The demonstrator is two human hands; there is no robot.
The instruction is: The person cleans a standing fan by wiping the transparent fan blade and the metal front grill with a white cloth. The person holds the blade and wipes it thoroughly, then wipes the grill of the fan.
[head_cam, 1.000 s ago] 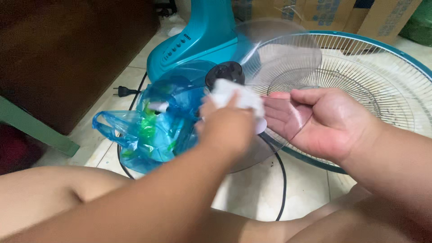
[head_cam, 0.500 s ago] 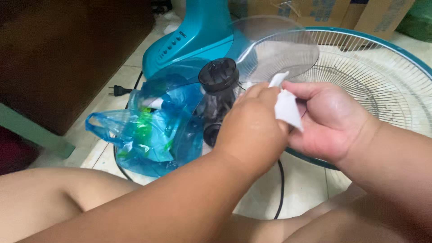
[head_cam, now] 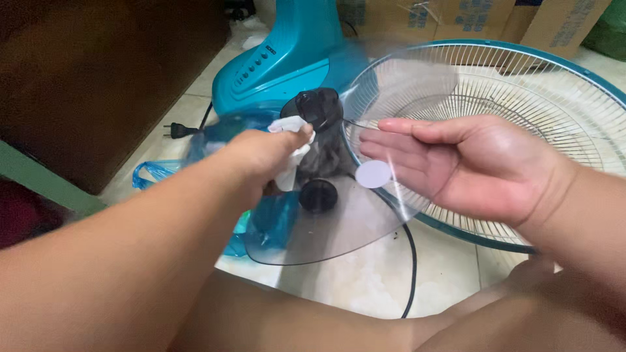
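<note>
Far right on the tiled floor [head_cam: 372, 280]: a round wire fan guard [head_cam: 521, 91] with a teal rim, lying flat. Far centre: a teal fan base [head_cam: 287, 58] with a row of buttons, cardboard boxes [head_cam: 456, 19] behind. Left: a dark wooden cabinet [head_cam: 98, 78] with a green bar at its foot. Centre, held off the floor: a clear, smoke-tinted fan blade set [head_cam: 326, 228] with a black hub [head_cam: 319, 107], one blade spread near, another blurred over the guard. Below left of the blades: a blue plastic bag [head_cam: 267, 221], partly hidden by the forearm. Running along the floor: a black power cord [head_cam: 411, 261], its plug [head_cam: 175, 130] lying far left beside the cabinet.

Right hand [head_cam: 469, 166], right of the hub: flat against the back of a blade, grip spread, fingers straight and pointing left, seen partly through the clear plastic. Left hand [head_cam: 261, 156]: grip pinched on a white tissue [head_cam: 290, 150], pressed against the hub. On the blade by the right fingertips: a small round white patch [head_cam: 373, 174], nature unclear.
</note>
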